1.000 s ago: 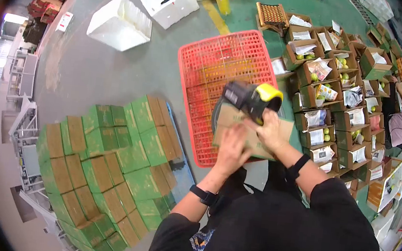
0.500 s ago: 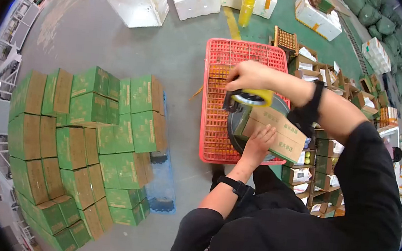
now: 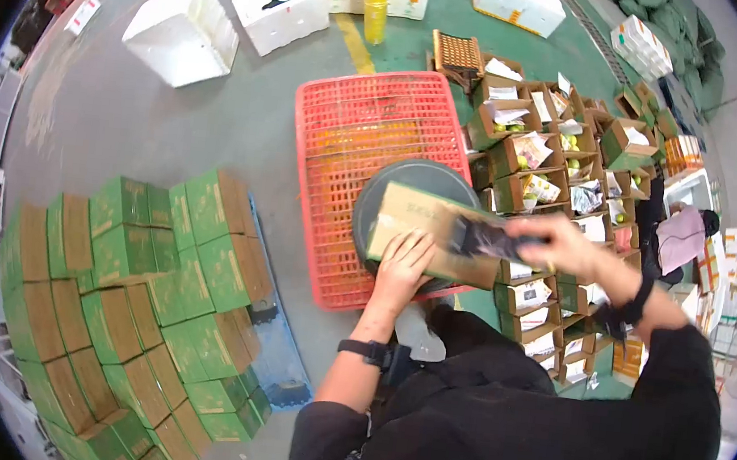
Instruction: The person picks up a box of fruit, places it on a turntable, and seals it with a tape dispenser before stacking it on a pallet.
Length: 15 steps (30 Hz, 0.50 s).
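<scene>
A green-and-brown carton (image 3: 400, 211) lies on a round dark disc (image 3: 382, 182), which rests on an upturned-looking red plastic crate (image 3: 324, 118). My left hand (image 3: 404, 270) is spread flat on the carton's top near its left end. A tape dispenser (image 3: 480, 240), smeared by motion, is gripped in my right hand (image 3: 556, 243). Its dark front overlaps the right half of the carton's top and hides part of that face.
Stacked green cartons (image 3: 215, 281) stand on a blue pallet (image 3: 279, 355) at left. Open cartons with fruit and papers (image 3: 530, 189) fill the right side. White foam boxes (image 3: 187, 36), a yellow cylinder (image 3: 374, 15) and a woven stool (image 3: 457, 53) stand beyond the crate.
My right hand has swung from above the carton's far left side to its right end, bringing the tape dispenser along. My left hand stays on the carton. The whole view has shifted.
</scene>
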Motion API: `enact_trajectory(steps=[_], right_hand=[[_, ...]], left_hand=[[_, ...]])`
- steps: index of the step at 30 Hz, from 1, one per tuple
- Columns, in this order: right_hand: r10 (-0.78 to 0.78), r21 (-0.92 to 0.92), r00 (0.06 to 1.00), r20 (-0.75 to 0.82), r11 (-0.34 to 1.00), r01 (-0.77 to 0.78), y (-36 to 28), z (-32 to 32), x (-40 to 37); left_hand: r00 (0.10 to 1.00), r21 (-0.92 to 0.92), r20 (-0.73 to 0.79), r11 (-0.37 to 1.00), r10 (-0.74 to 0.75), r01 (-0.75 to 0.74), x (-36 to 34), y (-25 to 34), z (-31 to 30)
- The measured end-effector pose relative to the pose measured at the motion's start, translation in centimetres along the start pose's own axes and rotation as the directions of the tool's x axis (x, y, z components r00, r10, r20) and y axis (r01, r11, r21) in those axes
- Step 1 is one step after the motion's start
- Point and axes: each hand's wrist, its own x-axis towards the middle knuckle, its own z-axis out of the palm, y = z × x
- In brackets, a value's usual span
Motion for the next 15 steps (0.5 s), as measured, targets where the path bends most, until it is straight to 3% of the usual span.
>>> enact_trajectory(steps=[2, 4, 5, 6, 8, 9, 10, 11, 12, 13, 14, 15], right_hand=[[0.190, 0.128, 0.982, 0.006, 0.973, -0.189, 6.5, -0.3, -6.7], [0.062, -0.002, 0.998, -0.017, 0.998, -0.062, 8.0, -0.9, -7.8], [0.037, -0.090, 0.999, 0.000, 0.995, -0.037, 8.0, -1.2, -7.7], [-0.078, -0.045, 0.997, -0.014, 0.996, 0.077, 9.0, -1.3, -7.4], [-0.073, 0.096, 0.997, 0.029, 0.993, 0.070, 11.1, -1.8, -7.9], [-0.097, 0.114, 0.995, 0.007, 0.989, 0.096, 13.2, -1.8, -8.8], [-0.133, 0.131, 0.991, -0.023, 0.982, 0.135, 14.9, -2.2, -9.9], [-0.072, 0.128, 0.997, -0.015, 0.989, 0.073, 17.1, -2.1, -10.6], [-0.008, 0.130, 1.000, 0.006, 0.991, 0.007, 19.0, -1.6, -11.0], [-0.010, 0.125, 1.000, 0.007, 0.992, 0.009, 20.3, -1.2, -10.5], [-0.084, 0.198, 0.996, 0.008, 0.977, 0.081, 22.6, 0.1, -9.3], [-0.124, 0.232, 0.992, 0.005, 0.965, 0.119, 23.3, 0.8, -8.1]], left_hand=[[0.999, 0.026, 0.027, 0.999, 0.042, -0.043, 0.5, 1.2, -0.5], [0.999, -0.039, 0.041, 0.999, -0.028, 0.030, 0.0, 2.0, -0.9], [0.994, 0.079, -0.032, 0.991, -0.103, 0.105, 1.6, 2.2, -1.6], [0.981, 0.197, -0.114, 0.964, -0.158, 0.179, 3.8, 1.9, -1.8], [0.830, 0.182, -0.128, 0.810, -0.542, 0.557, 5.6, -1.8, 0.3], [0.844, 0.209, -0.110, 0.818, -0.525, 0.536, 6.3, -2.2, 0.1], [0.778, 0.172, 0.002, 0.767, -0.628, 0.619, 7.0, -2.4, 0.2], [0.684, 0.150, 0.121, 0.694, -0.720, 0.704, 7.1, -2.5, 0.1], [0.680, 0.175, 0.141, 0.694, -0.720, 0.699, 6.2, -3.6, -0.4], [0.606, -0.102, 0.278, 0.605, -0.745, 0.790, 5.3, -5.6, -0.6], [0.544, -0.340, 0.429, 0.429, -0.722, 0.837, 4.8, -6.7, -0.8], [0.402, -0.520, 0.549, 0.077, -0.733, 0.851, 4.7, -6.2, -1.1]])
